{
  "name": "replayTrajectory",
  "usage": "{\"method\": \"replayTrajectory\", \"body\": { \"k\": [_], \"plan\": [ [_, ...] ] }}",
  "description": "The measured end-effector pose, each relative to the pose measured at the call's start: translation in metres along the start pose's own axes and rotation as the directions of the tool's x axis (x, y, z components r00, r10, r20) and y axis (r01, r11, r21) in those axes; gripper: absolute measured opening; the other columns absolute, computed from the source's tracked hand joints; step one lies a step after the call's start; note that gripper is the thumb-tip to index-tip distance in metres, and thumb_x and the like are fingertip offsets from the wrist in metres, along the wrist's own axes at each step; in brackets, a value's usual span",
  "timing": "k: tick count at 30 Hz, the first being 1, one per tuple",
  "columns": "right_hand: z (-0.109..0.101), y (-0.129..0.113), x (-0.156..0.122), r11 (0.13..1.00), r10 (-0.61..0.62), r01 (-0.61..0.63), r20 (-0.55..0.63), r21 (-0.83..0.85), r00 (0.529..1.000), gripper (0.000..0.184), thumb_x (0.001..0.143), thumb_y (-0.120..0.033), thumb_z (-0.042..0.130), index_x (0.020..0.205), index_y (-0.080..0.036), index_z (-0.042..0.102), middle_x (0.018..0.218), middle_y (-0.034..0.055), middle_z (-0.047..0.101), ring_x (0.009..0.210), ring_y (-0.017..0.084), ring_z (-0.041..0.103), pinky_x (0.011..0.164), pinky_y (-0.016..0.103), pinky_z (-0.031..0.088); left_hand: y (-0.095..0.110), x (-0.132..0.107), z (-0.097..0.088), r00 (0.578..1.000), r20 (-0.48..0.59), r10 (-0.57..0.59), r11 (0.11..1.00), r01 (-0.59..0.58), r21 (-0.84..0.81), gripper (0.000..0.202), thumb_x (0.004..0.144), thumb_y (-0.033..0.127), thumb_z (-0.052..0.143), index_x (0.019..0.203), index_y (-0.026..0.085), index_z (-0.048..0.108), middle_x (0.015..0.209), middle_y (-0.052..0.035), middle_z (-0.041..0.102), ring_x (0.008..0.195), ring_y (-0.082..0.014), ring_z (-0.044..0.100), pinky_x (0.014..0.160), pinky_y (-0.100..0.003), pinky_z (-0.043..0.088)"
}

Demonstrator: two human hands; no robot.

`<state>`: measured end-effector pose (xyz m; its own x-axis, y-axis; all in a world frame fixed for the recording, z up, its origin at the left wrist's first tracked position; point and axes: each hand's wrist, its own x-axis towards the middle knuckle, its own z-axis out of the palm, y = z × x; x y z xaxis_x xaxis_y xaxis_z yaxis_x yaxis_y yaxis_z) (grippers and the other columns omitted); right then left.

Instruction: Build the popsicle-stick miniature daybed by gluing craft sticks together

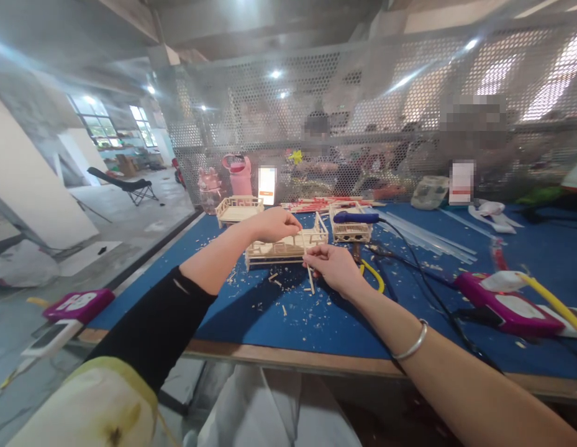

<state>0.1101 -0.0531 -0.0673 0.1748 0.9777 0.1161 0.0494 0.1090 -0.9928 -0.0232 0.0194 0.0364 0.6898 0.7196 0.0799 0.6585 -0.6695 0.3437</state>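
A small wooden stick-built model bed (288, 246) stands on the blue table mat (269, 316). My left hand (273, 224) rests on top of its left part, fingers curled round the frame. My right hand (333, 266) is at the model's right front corner, pinching a thin wooden stick (310, 277) that points down to the mat. Wood chips and short stick offcuts lie scattered around the model.
Two more stick models (238, 209) (351, 228) stand behind, with a blue-handled tool (356, 217) on the right one. A purple glue gun (507, 305) lies at right with black cords. Pink bottles (240, 174) and a perforated screen (363, 93) stand at the back; people sit behind it.
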Motion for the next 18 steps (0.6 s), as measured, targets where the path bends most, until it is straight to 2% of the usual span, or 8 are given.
{"method": "replayTrajectory", "body": {
  "k": [4, 6, 8, 11, 15, 18],
  "plan": [
    [-0.001, -0.001, 0.0, 0.998, -0.065, 0.065, -0.024, 0.018, 0.998, 0.011, 0.06, -0.028, 0.063, 0.063, -0.018, 0.057, 0.052, -0.0036, 0.06, 0.039, 0.007, 0.043, 0.043, 0.022, 0.035, 0.0, 0.002, 0.003, 0.997, 0.082, 0.015, 0.998, -0.01, -0.061, 0.029, 0.067, 0.024, 0.059, 0.092, 0.018, 0.072, 0.084, -0.0051, 0.072, 0.071, -0.0157, 0.058, 0.069, -0.025, 0.04],
    [-0.004, -0.007, -0.003, 0.99, -0.139, 0.14, -0.053, 0.016, 0.989, 0.013, 0.059, -0.029, 0.063, 0.063, -0.018, 0.057, 0.051, -0.0035, 0.059, 0.041, 0.007, 0.044, 0.044, 0.022, 0.035, 0.0, 0.002, 0.005, 0.992, 0.127, 0.014, 0.996, -0.003, -0.087, 0.029, 0.065, 0.021, 0.062, 0.091, 0.017, 0.072, 0.083, -0.0046, 0.072, 0.074, -0.0158, 0.059, 0.072, -0.026, 0.04],
    [-0.009, -0.014, -0.005, 0.973, -0.225, 0.228, -0.112, 0.019, 0.968, 0.015, 0.06, -0.031, 0.063, 0.063, -0.018, 0.057, 0.051, -0.0036, 0.058, 0.044, 0.008, 0.045, 0.046, 0.023, 0.036, -0.001, 0.002, 0.005, 0.987, 0.16, -0.02, 0.994, 0.037, -0.101, 0.03, 0.065, 0.019, 0.062, 0.093, 0.015, 0.071, 0.08, -0.0057, 0.071, 0.073, -0.0159, 0.06, 0.073, -0.027, 0.041],
    [-0.018, -0.023, -0.006, 0.938, -0.328, 0.346, -0.254, 0.028, 0.91, 0.018, 0.063, -0.034, 0.062, 0.068, -0.018, 0.058, 0.052, -0.0038, 0.056, 0.047, 0.009, 0.047, 0.048, 0.023, 0.037, 0.0, 0.004, 0.0, 0.986, 0.155, -0.061, 0.986, 0.084, -0.146, 0.029, 0.069, 0.018, 0.058, 0.095, 0.012, 0.069, 0.08, -0.0086, 0.07, 0.07, -0.0154, 0.061, 0.07, -0.028, 0.043],
    [-0.03, -0.027, -0.003, 0.886, -0.43, 0.465, -0.382, -0.003, 0.818, 0.023, 0.073, -0.039, 0.057, 0.082, -0.018, 0.057, 0.053, -0.0049, 0.053, 0.049, 0.009, 0.048, 0.049, 0.023, 0.039, -0.004, 0.004, -0.011, 0.998, 0.031, -0.052, 0.933, 0.059, -0.355, 0.026, 0.073, 0.018, 0.057, 0.095, 0.012, 0.068, 0.086, -0.0091, 0.069, 0.069, -0.0136, 0.061, 0.066, -0.027, 0.043],
    [-0.035, -0.025, -0.002, 0.877, -0.46, 0.475, -0.398, -0.068, 0.794, 0.027, 0.08, -0.043, 0.049, 0.091, -0.019, 0.055, 0.055, -0.0052, 0.048, 0.047, 0.009, 0.044, 0.046, 0.023, 0.037, -0.009, -0.002, -0.013, 0.983, -0.151, -0.101, 0.816, -0.005, -0.578, 0.018, 0.073, 0.018, 0.059, 0.089, 0.014, 0.068, 0.076, -0.0067, 0.068, 0.063, -0.011, 0.059, 0.059, -0.023, 0.042]
  ]
}}
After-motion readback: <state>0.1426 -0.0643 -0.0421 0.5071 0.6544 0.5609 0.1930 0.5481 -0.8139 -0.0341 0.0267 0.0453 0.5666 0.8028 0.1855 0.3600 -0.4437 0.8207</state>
